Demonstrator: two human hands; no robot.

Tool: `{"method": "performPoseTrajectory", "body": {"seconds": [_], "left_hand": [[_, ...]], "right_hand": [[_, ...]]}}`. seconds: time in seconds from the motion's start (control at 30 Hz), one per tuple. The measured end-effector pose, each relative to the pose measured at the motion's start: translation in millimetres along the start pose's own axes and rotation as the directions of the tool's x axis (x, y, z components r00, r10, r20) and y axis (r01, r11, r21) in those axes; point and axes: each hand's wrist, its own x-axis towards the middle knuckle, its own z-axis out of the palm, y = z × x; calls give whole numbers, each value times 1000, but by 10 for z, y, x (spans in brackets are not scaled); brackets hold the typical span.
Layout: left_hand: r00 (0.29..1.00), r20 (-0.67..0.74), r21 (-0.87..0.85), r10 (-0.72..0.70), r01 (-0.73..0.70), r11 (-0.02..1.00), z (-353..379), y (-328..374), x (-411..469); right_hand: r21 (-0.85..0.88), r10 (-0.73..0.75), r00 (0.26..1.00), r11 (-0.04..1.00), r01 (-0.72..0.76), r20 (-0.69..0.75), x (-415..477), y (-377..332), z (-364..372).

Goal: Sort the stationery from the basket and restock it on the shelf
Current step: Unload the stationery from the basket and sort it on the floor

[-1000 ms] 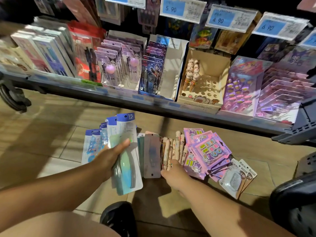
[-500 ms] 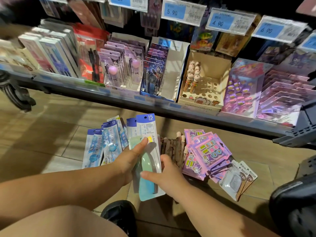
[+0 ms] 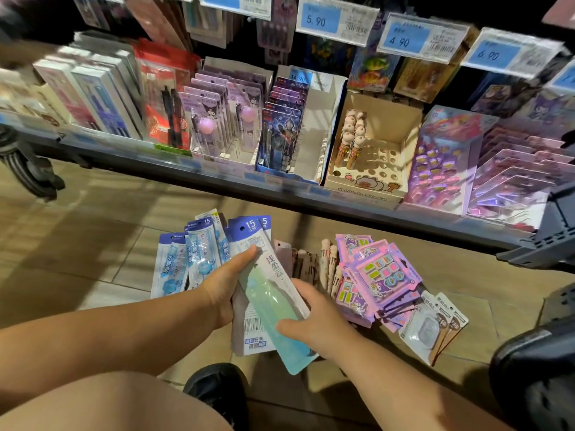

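Observation:
A stack of blue-topped 15 cm ruler packs (image 3: 267, 293) sits between both hands above the floor. My left hand (image 3: 224, 284) grips the stack from the left, thumb across the top pack. My right hand (image 3: 317, 318) holds the stack's lower right edge, thumb on the green-tinted front. More ruler packs (image 3: 183, 259) lie fanned on the floor to the left. Cartoon-topped pens (image 3: 326, 262), purple sticker cards (image 3: 379, 281) and flat tape packs (image 3: 432, 328) lie on the floor to the right. The shelf (image 3: 280, 188) runs across above them.
On the shelf stand boxed pen sets (image 3: 93, 98), purple carded pens (image 3: 217, 119), a blue card box (image 3: 283, 135), a holed pen box (image 3: 370, 178) with few pens, and pink cases (image 3: 510, 175). A dark basket (image 3: 547, 241) juts in at right. A black shoe (image 3: 217, 390) sits below.
My right hand left the pens on the floor and came over to the ruler stack. Both hands now hold the stack, lifted slightly and tilted.

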Motion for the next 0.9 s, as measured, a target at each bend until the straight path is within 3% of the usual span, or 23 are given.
{"method": "performPoseTrajectory", "body": {"seconds": [0.13,0.43,0.57,0.73,0.83,0.9], "left_hand": [[995,-89,-32,38,-41,999,-124,-4,79],[933,-343,-2,105,-112,994,-856,99,272],[947,-314,11,75,-75,997,-967,83,235],[967,-256,11,23,-21,1000,-690,24,110],[978,-205,25,-30,36,999,-439,9,11],[990,-131,57,-47,55,997,-279,-24,-38]], "right_hand": [[-94,22,1000,995,-24,-22,39,51,38],[39,199,953,980,-195,-227,194,194,50],[120,204,958,976,-183,-200,355,52,18],[-65,369,901,918,-392,-229,364,84,14],[-70,302,935,945,-319,-184,211,62,51],[23,254,964,967,-253,-76,115,12,70]]}}
